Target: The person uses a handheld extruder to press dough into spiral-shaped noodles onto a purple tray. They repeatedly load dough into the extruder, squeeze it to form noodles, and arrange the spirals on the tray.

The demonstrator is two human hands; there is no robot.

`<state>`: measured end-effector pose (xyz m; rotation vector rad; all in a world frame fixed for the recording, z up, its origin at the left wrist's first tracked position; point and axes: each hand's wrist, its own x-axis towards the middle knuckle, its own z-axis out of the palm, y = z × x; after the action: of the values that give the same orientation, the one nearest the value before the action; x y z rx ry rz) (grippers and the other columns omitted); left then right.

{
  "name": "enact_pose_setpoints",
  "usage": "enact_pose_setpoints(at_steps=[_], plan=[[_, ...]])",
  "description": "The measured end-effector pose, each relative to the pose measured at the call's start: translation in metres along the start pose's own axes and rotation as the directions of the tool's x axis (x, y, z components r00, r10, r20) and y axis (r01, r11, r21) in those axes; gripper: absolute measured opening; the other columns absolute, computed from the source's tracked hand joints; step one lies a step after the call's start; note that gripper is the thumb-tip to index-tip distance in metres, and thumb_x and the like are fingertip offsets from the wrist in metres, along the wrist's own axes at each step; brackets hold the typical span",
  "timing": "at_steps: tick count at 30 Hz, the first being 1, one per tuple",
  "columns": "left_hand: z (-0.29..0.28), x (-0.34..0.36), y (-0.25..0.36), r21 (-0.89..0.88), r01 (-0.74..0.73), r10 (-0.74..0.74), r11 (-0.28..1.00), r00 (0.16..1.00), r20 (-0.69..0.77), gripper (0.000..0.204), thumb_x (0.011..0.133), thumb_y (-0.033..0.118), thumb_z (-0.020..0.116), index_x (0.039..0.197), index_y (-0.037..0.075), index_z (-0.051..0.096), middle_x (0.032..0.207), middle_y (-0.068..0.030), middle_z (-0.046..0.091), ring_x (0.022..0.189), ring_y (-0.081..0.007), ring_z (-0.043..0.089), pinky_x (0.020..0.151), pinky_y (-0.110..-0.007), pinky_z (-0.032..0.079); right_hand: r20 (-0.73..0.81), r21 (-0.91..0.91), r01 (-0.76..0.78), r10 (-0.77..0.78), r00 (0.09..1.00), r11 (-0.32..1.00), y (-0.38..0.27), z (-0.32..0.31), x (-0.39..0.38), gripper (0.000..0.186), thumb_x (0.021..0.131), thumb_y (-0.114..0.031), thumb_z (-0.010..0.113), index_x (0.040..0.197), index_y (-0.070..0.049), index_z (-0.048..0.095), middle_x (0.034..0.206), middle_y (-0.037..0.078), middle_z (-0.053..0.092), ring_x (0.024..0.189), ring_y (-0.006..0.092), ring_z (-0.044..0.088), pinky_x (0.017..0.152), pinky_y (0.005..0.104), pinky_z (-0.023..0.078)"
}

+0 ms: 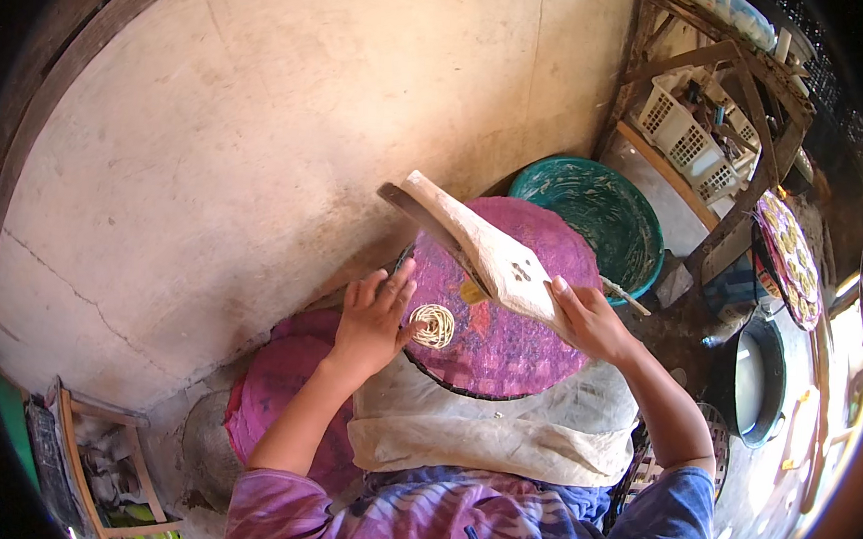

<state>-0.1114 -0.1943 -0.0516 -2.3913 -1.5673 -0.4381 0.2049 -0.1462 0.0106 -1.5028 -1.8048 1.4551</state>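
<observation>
My right hand (588, 315) grips a pale wooden tool (504, 258) with a long dark flat strip along it, held at a slant over a round, mottled pink-purple board (524, 355). My left hand (376, 315) is at the board's left side, fingers spread, its thumb at a pale coiled nest of thin strands (434, 325) on the board. The board rests on a pale cloth (491, 450) at my front. Part of the board is hidden under the wooden tool.
A green basin (626, 230), a wooden rack (739, 61) with a white crate (683, 126), a patterned round tray (788, 256) and a dark pan (754, 375) stand right. Pink round sheets (286, 408) and a wooden frame (98, 409) are left. A wall (234, 165) runs behind.
</observation>
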Motion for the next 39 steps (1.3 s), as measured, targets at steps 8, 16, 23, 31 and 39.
enact_pose_setpoints(at_steps=[8, 16, 23, 31, 39], plan=[[-0.041, 0.006, 0.063, -0.923, 0.076, 0.352, 0.377, 0.91, 0.219, 0.039, 0.095, 0.026, 0.057, 0.13, 0.008, 0.057, 0.13, -0.0104, 0.06, 0.115, -0.029, 0.057, 0.099, -0.042, 0.044, 0.1, -0.526, 0.414, -0.43, 0.897, 0.743, -0.025, 0.03, -0.073, 0.04, 0.1, -0.041, 0.048, 0.12, -0.01, 0.063, 0.086, 0.02, 0.069, 0.074, 0.0392, 0.068, 0.07, 0.0462, 0.054], [-0.052, 0.043, 0.128, -0.515, -0.276, 0.552, 0.812, 0.65, 0.523, 0.039, 0.095, 0.018, 0.056, 0.13, 0.003, 0.052, 0.127, -0.0136, 0.058, 0.117, -0.0278, 0.055, 0.097, -0.039, 0.046, 0.318, -0.304, 0.507, -0.416, 0.852, 0.807, -0.008, 0.002, -0.018, 0.042, 0.1, -0.041, 0.045, 0.111, -0.005, 0.066, 0.075, 0.02, 0.064, 0.065, 0.0399, 0.061, 0.06, 0.0473, 0.049], [-0.07, 0.07, 0.092, -0.876, -0.115, 0.692, 0.469, 0.664, 0.284, 0.028, 0.09, 0.022, 0.062, 0.112, 0.005, 0.059, 0.107, -0.0124, 0.063, 0.101, -0.0294, 0.06, 0.087, -0.041, 0.048, 0.523, -0.172, 0.981, -0.836, 0.169, 0.09, -0.096, 0.014, -0.068, 0.061, 0.094, -0.026, 0.062, 0.144, -0.006, 0.034, 0.124, 0.021, 0.056, 0.09, 0.0401, 0.063, 0.076, 0.0471, 0.052], [-0.088, 0.08, 0.077, -0.629, -0.194, 0.421, 0.753, 0.877, 0.232, 0.019, 0.085, 0.026, 0.068, 0.092, 0.008, 0.068, 0.085, -0.011, 0.068, 0.082, -0.0314, 0.066, 0.075, -0.043, 0.051, -0.271, -0.193, 0.746, -0.766, 0.583, 0.637, -0.101, -0.02, -0.064, 0.04, 0.094, -0.009, 0.062, 0.127, -0.007, 0.041, 0.104, 0.02, 0.065, 0.087, 0.0346, 0.069, 0.07, 0.0433, 0.053], [-0.052, 0.063, 0.038, -0.966, 0.18, -0.172, -0.187, 0.962, 0.213, 0.045, 0.092, 0.022, 0.065, 0.132, 0.004, 0.055, 0.124, -0.0106, 0.063, 0.108, -0.0227, 0.065, 0.082, -0.034, 0.055, -0.972, 0.147, 0.977, -0.16, 0.172, 0.153, -0.05, -0.1, -0.05, 0.026, 0.103, -0.023, 0.051, 0.128, -0.019, 0.043, 0.068, -0.003, 0.041, 0.047, 0.0051, 0.036, 0.042, 0.0213, 0.036]])
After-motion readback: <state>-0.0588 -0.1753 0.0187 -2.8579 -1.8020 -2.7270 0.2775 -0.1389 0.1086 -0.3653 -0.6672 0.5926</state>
